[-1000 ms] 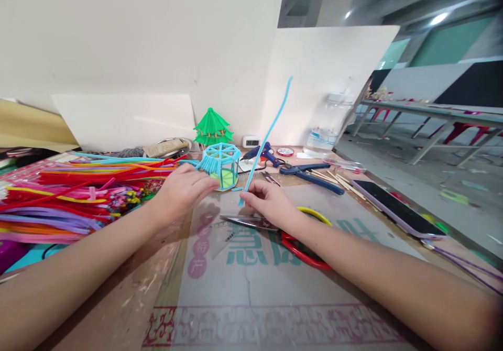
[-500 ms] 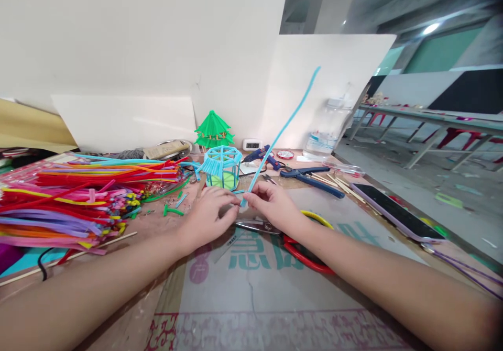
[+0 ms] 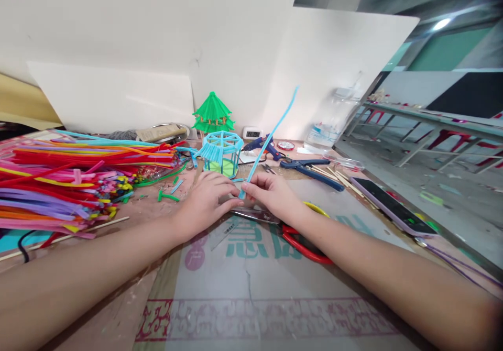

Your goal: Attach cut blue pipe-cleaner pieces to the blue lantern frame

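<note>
A light blue pipe cleaner (image 3: 264, 149) slants up and to the right, its upper part slightly bent. My right hand (image 3: 271, 191) pinches it near the lower end between thumb and fingers. From the other side, my left hand (image 3: 210, 201) has its thumb and curled fingers closed at that same lower end. Just beyond the hands stands a small blue frame pavilion (image 3: 223, 152) with a partly covered roof. Red-and-yellow-handled scissors (image 3: 306, 246) lie beneath my right wrist, partly hidden by it.
Bundles of coloured pipe cleaners (image 3: 78, 183) spread over the left side. Behind are a green tiered roof model (image 3: 212, 112), a glue gun (image 3: 264, 145) and a small digital clock (image 3: 252, 133). Blue pliers (image 3: 314, 170), wooden sticks (image 3: 346, 181), a phone (image 3: 393, 204) and a plastic bottle (image 3: 324, 128) sit right.
The pipe cleaner's upper end has swung lower and to the left. Both hands stay together at its lower end, my left thumb now closer to it. The camera view has shifted slightly.
</note>
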A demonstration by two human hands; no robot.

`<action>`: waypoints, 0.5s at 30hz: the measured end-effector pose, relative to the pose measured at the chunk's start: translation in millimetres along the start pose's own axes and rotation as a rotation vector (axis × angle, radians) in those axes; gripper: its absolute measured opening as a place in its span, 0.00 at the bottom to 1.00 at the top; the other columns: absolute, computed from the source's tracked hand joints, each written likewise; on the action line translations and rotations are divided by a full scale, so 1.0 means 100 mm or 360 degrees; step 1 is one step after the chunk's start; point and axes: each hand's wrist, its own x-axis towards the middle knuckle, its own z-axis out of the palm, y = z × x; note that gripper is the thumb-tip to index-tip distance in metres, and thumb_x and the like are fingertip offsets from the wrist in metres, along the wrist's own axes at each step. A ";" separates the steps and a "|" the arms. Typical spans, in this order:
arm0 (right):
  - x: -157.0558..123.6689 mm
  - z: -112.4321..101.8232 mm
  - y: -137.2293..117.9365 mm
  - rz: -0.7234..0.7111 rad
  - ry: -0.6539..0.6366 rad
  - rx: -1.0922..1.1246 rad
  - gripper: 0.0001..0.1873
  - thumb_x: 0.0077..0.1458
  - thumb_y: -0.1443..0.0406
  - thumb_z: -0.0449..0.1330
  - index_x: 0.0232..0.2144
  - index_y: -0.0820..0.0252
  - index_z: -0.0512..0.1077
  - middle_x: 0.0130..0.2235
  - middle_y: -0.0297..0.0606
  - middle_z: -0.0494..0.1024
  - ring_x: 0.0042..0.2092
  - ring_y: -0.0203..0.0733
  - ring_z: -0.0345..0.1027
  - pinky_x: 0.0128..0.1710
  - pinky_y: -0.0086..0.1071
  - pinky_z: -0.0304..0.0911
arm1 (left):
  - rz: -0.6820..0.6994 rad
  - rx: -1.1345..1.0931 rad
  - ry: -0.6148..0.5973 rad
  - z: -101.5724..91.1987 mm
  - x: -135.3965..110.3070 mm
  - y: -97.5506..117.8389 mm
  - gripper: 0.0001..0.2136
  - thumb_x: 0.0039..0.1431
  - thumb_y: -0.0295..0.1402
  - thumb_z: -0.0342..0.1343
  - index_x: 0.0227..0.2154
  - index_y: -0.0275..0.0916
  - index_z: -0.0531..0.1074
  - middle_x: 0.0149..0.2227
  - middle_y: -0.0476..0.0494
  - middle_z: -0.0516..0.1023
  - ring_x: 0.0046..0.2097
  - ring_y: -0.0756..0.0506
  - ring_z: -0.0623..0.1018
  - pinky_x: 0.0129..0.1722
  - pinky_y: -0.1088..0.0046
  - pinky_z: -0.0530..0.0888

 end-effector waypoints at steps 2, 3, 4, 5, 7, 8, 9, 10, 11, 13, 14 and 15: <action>-0.01 0.00 -0.01 0.0027 -0.0030 0.0022 0.17 0.51 0.52 0.61 0.24 0.60 0.67 0.21 0.31 0.71 0.24 0.34 0.63 0.27 0.29 0.60 | -0.0008 0.0013 0.0015 0.00 0.00 -0.01 0.10 0.61 0.42 0.56 0.34 0.41 0.75 0.37 0.46 0.79 0.43 0.44 0.73 0.47 0.63 0.64; -0.01 0.00 -0.01 0.0036 -0.0043 0.0032 0.17 0.51 0.52 0.61 0.24 0.60 0.67 0.21 0.31 0.71 0.24 0.34 0.63 0.27 0.29 0.60 | -0.0013 0.0020 0.0021 0.00 0.00 -0.02 0.10 0.60 0.42 0.56 0.34 0.41 0.75 0.37 0.46 0.79 0.43 0.44 0.73 0.47 0.63 0.64; -0.01 0.00 -0.01 0.0044 -0.0055 0.0041 0.17 0.51 0.53 0.61 0.24 0.60 0.67 0.21 0.31 0.71 0.24 0.34 0.63 0.27 0.29 0.60 | -0.0020 0.0025 0.0023 0.00 -0.01 -0.02 0.10 0.60 0.42 0.56 0.34 0.41 0.75 0.38 0.46 0.79 0.44 0.44 0.73 0.48 0.63 0.64; -0.01 0.00 -0.01 0.0046 -0.0063 0.0048 0.16 0.51 0.53 0.61 0.24 0.60 0.66 0.21 0.31 0.71 0.24 0.34 0.64 0.27 0.29 0.60 | -0.0025 0.0030 0.0019 0.00 -0.01 -0.02 0.10 0.60 0.42 0.56 0.34 0.41 0.76 0.38 0.47 0.79 0.44 0.44 0.73 0.48 0.63 0.64; -0.01 0.01 -0.01 0.0033 -0.0058 0.0038 0.16 0.51 0.54 0.61 0.24 0.59 0.66 0.21 0.31 0.71 0.25 0.34 0.64 0.27 0.29 0.61 | -0.0030 0.0044 0.0001 0.00 -0.01 -0.02 0.10 0.61 0.41 0.56 0.34 0.41 0.76 0.37 0.47 0.79 0.44 0.44 0.73 0.48 0.63 0.64; -0.01 0.01 0.00 0.0014 -0.0042 0.0019 0.16 0.51 0.54 0.61 0.24 0.59 0.66 0.21 0.31 0.71 0.25 0.34 0.63 0.27 0.29 0.60 | -0.0030 0.0052 -0.0009 0.00 -0.01 -0.02 0.10 0.61 0.41 0.55 0.34 0.41 0.76 0.37 0.47 0.79 0.44 0.44 0.73 0.48 0.63 0.64; 0.00 0.01 0.00 -0.0012 -0.0019 -0.0010 0.16 0.51 0.54 0.61 0.24 0.59 0.65 0.21 0.31 0.71 0.25 0.34 0.63 0.27 0.29 0.60 | -0.0024 0.0058 -0.0022 0.00 -0.01 -0.02 0.10 0.62 0.40 0.55 0.34 0.41 0.76 0.37 0.46 0.79 0.44 0.44 0.73 0.47 0.63 0.64; -0.01 0.01 0.00 -0.0042 0.0004 -0.0048 0.16 0.52 0.54 0.60 0.24 0.59 0.65 0.21 0.31 0.70 0.25 0.34 0.63 0.26 0.29 0.59 | -0.0014 0.0057 -0.0036 0.00 0.00 -0.01 0.10 0.62 0.40 0.54 0.34 0.41 0.76 0.37 0.46 0.79 0.44 0.44 0.73 0.47 0.63 0.64; -0.01 0.02 0.00 -0.0071 0.0028 -0.0094 0.16 0.52 0.54 0.60 0.24 0.59 0.65 0.22 0.31 0.70 0.25 0.34 0.62 0.26 0.29 0.58 | -0.0003 0.0048 -0.0044 0.00 0.00 0.00 0.10 0.62 0.41 0.54 0.34 0.40 0.76 0.37 0.46 0.79 0.44 0.43 0.73 0.47 0.62 0.64; -0.01 0.02 0.00 -0.0114 0.0062 -0.0195 0.15 0.53 0.55 0.60 0.24 0.59 0.66 0.22 0.31 0.70 0.25 0.34 0.61 0.25 0.29 0.57 | 0.0009 0.0003 -0.0050 0.00 0.01 0.01 0.11 0.62 0.41 0.54 0.34 0.40 0.76 0.37 0.45 0.79 0.44 0.43 0.73 0.48 0.62 0.64; -0.01 0.03 -0.01 -0.0124 0.0072 -0.0245 0.15 0.53 0.55 0.60 0.24 0.59 0.66 0.22 0.31 0.69 0.25 0.34 0.61 0.25 0.29 0.56 | 0.0008 -0.0029 -0.0050 0.00 0.01 0.02 0.11 0.62 0.41 0.53 0.33 0.40 0.76 0.37 0.45 0.79 0.44 0.44 0.73 0.47 0.62 0.64; -0.02 0.03 -0.01 -0.0130 0.0083 -0.0289 0.14 0.53 0.56 0.60 0.23 0.60 0.67 0.22 0.31 0.69 0.25 0.34 0.60 0.25 0.29 0.55 | -0.0002 -0.0061 -0.0051 0.00 0.01 0.03 0.11 0.63 0.40 0.53 0.33 0.40 0.76 0.36 0.45 0.79 0.43 0.44 0.73 0.47 0.63 0.64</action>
